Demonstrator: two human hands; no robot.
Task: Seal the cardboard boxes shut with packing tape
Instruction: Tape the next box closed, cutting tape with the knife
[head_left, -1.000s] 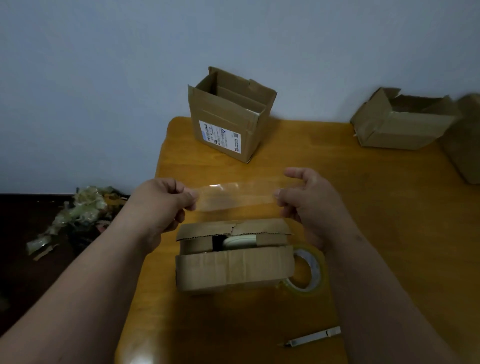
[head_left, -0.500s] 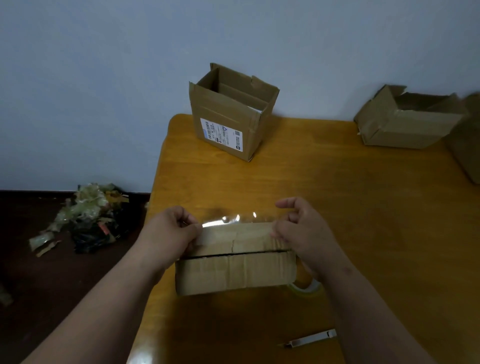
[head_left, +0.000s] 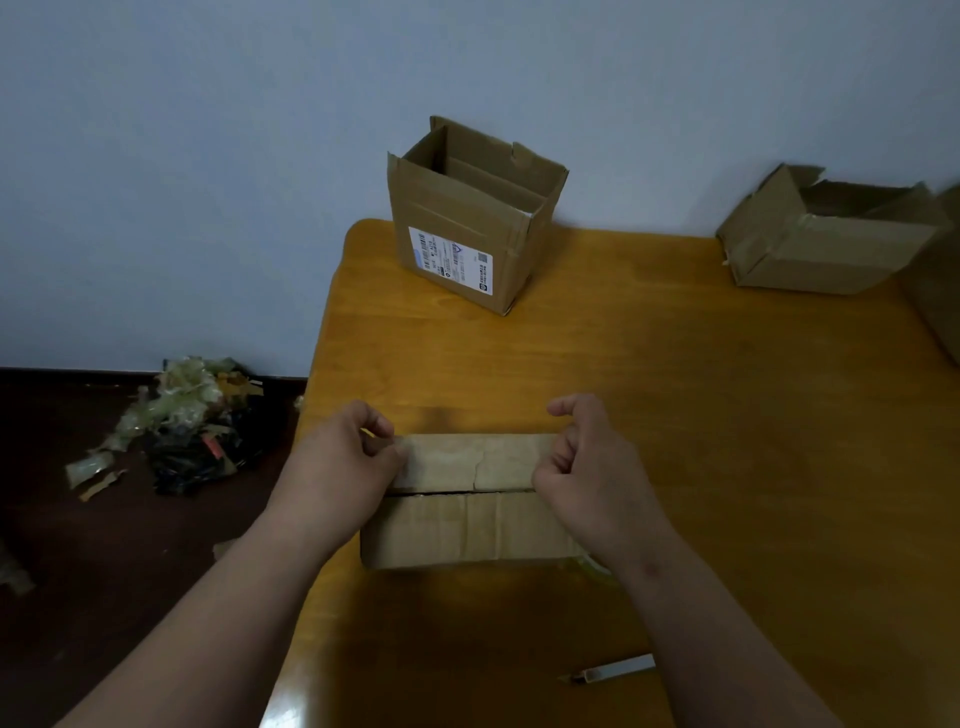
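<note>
Near the table's (head_left: 675, 395) front edge, your left hand (head_left: 345, 462) and right hand (head_left: 587, 467) each pinch an end of the clear tape strip across the box (head_left: 470, 499), its long axis running hand to hand, both equally near

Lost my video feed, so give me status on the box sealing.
Left hand and right hand pinch clear tape strip ends, laid on top of small box. Flap seam open. Two open boxes behind, unsealed. Nothing in the way.
</note>
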